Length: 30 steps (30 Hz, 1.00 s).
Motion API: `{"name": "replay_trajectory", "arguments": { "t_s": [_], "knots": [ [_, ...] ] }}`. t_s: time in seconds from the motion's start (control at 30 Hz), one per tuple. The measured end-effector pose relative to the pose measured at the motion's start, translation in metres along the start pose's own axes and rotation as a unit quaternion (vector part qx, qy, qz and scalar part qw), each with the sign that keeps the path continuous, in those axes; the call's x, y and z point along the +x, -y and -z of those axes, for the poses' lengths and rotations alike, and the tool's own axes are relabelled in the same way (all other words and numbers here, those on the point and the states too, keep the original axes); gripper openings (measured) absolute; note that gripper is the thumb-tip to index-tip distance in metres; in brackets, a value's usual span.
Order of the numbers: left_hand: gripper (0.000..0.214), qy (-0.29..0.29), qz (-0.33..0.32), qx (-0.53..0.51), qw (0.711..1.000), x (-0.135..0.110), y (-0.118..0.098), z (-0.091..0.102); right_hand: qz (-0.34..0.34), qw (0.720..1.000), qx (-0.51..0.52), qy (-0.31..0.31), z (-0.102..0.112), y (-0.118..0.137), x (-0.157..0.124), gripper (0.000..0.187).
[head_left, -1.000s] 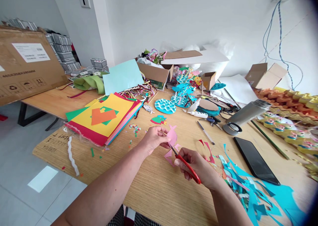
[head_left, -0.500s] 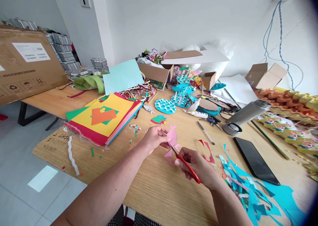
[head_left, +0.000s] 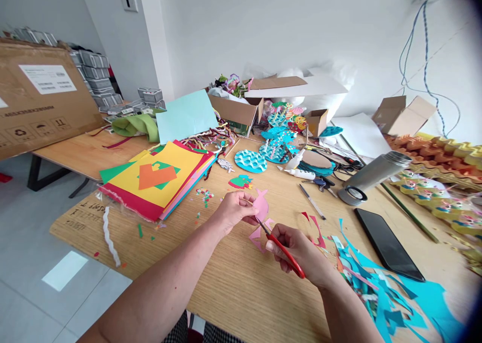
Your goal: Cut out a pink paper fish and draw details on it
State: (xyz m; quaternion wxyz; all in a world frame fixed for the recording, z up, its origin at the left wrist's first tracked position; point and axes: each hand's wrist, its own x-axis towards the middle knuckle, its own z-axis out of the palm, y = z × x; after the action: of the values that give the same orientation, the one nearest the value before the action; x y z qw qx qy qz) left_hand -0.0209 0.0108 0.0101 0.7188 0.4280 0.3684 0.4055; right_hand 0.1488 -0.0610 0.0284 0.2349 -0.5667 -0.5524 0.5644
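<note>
Between the thumb and fingers of my left hand (head_left: pixel 238 210) is a pink paper fish cutout (head_left: pixel 261 206), rounded with a forked tail at the top. My right hand (head_left: pixel 291 247) is closed round the red handles of a pair of scissors (head_left: pixel 288 260). The scissor blades reach up to the lower edge of the pink paper, close to my left fingertips. Pink paper scraps (head_left: pixel 256 240) lie on the table below the blades. Just beyond my left hand rests a green and red paper cutout (head_left: pixel 241 182).
Stacked coloured paper (head_left: pixel 176 177) lies left. A black phone (head_left: pixel 387 242), blue paper scraps (head_left: pixel 380 293) and a silver flask (head_left: pixel 376 175) occupy the right. Behind are wavy blue discs (head_left: pixel 250 161), glue bottles (head_left: pixel 301 174) and a pen (head_left: pixel 312 201).
</note>
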Motion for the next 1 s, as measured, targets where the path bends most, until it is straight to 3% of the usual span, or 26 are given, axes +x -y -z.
{"name": "replay_trajectory", "arguments": {
  "t_s": [0.3, 0.47, 0.57, 0.63, 0.7, 0.8, 0.93, 1.0],
  "knots": [
    [0.031, -0.038, -0.006, -0.025, 0.999, 0.003, 0.001, 0.002, 0.01, 1.0, -0.008, 0.016, 0.004, -0.003, -0.001, 0.046],
    [0.031, -0.063, -0.011, -0.038, 0.997, 0.004, 0.001, 0.003, 0.032, 0.999, 0.011, 0.017, 0.021, 0.001, -0.009, 0.048],
    [0.031, -0.063, -0.012, -0.043, 0.997, 0.006, 0.002, 0.004, 0.082, 0.996, 0.012, -0.015, 0.04, 0.006, -0.021, 0.049],
    [0.031, -0.058, -0.012, -0.046, 0.997, 0.006, 0.003, 0.005, 0.1, 0.992, -0.032, -0.073, 0.05, 0.005, -0.028, 0.051],
    [0.03, -0.052, -0.014, -0.049, 0.997, 0.006, 0.004, 0.004, 0.058, 0.973, -0.135, -0.179, 0.056, 0.002, -0.03, 0.053],
    [0.033, -0.041, -0.014, -0.054, 0.998, 0.005, 0.004, 0.004, -0.042, 0.908, -0.264, -0.324, 0.058, -0.004, -0.031, 0.043],
    [0.037, -0.037, -0.013, -0.064, 0.997, 0.005, 0.003, 0.004, -0.093, 0.846, -0.381, -0.361, 0.051, -0.012, -0.044, 0.032],
    [0.037, -0.036, -0.011, -0.069, 0.997, 0.005, 0.004, 0.004, -0.1, 0.839, -0.408, -0.346, 0.04, -0.019, -0.056, 0.027]
  ]
}}
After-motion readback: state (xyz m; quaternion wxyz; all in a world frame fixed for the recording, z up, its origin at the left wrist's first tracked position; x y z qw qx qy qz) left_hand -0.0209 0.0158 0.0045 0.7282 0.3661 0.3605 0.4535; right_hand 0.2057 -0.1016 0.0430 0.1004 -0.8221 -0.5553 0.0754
